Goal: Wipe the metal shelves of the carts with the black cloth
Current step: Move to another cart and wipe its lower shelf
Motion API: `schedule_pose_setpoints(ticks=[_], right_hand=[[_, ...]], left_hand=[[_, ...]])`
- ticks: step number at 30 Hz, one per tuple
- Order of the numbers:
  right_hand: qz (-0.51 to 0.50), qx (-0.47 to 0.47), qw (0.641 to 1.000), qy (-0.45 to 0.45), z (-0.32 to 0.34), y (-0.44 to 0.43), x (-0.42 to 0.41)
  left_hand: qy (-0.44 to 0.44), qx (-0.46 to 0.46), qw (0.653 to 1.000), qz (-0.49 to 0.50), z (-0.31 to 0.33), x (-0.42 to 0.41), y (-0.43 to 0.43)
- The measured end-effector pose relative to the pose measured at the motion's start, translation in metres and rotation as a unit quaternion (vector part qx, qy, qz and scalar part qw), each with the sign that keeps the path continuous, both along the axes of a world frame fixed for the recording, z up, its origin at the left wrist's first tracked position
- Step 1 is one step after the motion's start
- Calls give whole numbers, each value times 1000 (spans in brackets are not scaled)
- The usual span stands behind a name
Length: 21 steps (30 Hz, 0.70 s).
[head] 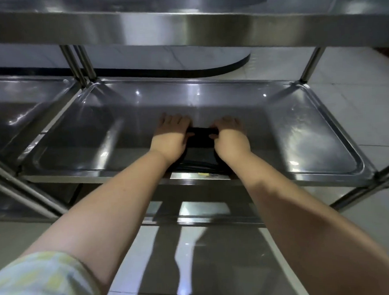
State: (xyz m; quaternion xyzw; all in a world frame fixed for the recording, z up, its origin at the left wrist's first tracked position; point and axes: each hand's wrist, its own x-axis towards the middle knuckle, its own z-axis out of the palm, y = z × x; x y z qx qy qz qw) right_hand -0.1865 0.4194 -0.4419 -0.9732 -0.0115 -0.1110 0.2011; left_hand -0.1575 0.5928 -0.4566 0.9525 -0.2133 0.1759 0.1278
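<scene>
No legible text or labels.

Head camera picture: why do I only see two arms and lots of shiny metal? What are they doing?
The camera sits on a person's head and looks forward and down, so you see what that person sees: their own two arms reaching out. There is no robot here.

The shiny things are steel carts with tray-like shelves stacked one above another. The arms reach in to the middle shelf, under the top shelf. Another cart's shelf stands just to the left, and pale floor tiles show behind.

On the middle shelf lies a black cloth. The left hand and right hand press down on it side by side, to wipe the metal. A yellow and white sleeve shows at the bottom left.
</scene>
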Motion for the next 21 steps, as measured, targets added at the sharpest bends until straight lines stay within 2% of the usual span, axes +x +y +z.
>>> schedule_pose_setpoints(ticks=[3, 5, 9, 14, 17, 21], right_hand=[[21, 100, 990, -97, 22, -11, -26], [28, 130, 979, -154, 35, -17, -47], [58, 148, 959, -236, 58, -26, -91], [76, 152, 944, -284, 55, -47, -156], [110, 134, 957, -233, 23, -72, -191], [126, 182, 971, -89, -49, -112, -223]], left_hand=[[-69, -60, 996, -20, 30, -22, 2], [-127, -66, 989, -46, 53, -41, 3], [-197, -101, 970, -100, 78, -79, -4], [-235, -155, 948, -147, 67, -142, -22], [-171, -176, 955, -166, 38, -173, -37], [58, -151, 967, -198, -33, -193, -67]])
